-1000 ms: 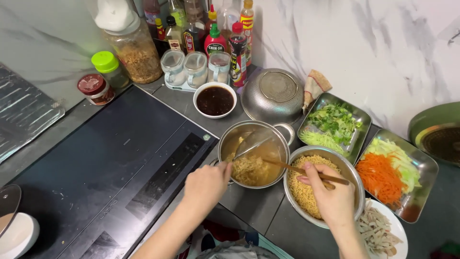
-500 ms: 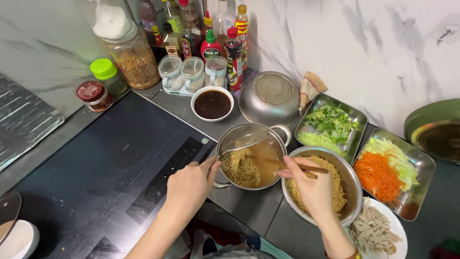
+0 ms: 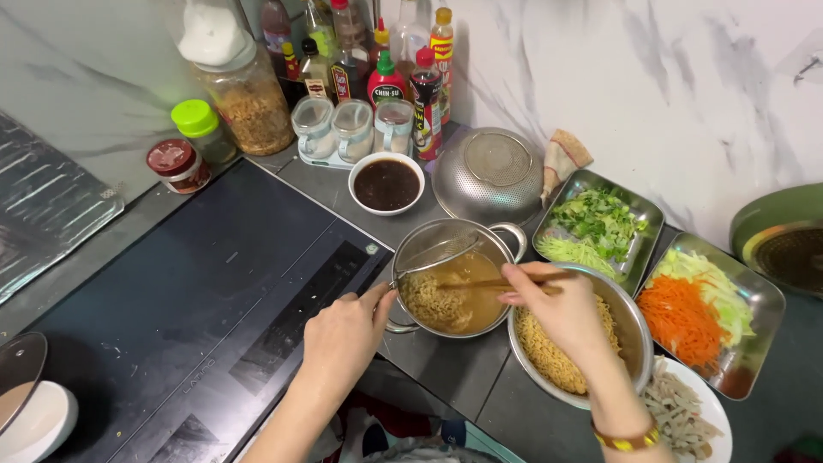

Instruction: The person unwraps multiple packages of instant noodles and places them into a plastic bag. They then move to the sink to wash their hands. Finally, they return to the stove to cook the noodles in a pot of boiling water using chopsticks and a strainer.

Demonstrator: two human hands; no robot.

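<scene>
A small steel pot (image 3: pixel 433 238) of noodles in brown broth stands at the right edge of the black cooktop (image 3: pixel 189 291). My left hand (image 3: pixel 347 330) grips the handle of a wire skimmer (image 3: pixel 441 255) that dips into the pot. My right hand (image 3: pixel 557 309) holds wooden chopsticks (image 3: pixel 480 283) whose tips reach into the broth. Under the right hand sits a steel bowl (image 3: pixel 639 330) with drained yellow noodles.
A bowl of dark sauce (image 3: pixel 387 183), an upturned steel colander (image 3: pixel 493 174), trays of greens (image 3: pixel 600 225) and shredded carrot (image 3: pixel 699 317), a white plate of sliced strips (image 3: pixel 686 416), and sauce bottles and jars (image 3: pixel 343 60) by the marble wall. A lidded white bowl (image 3: pixel 30 411) sits at the lower left.
My right hand has moved left from over the noodle bowl, bringing the chopsticks into the pot. My left hand has stayed on the skimmer handle.
</scene>
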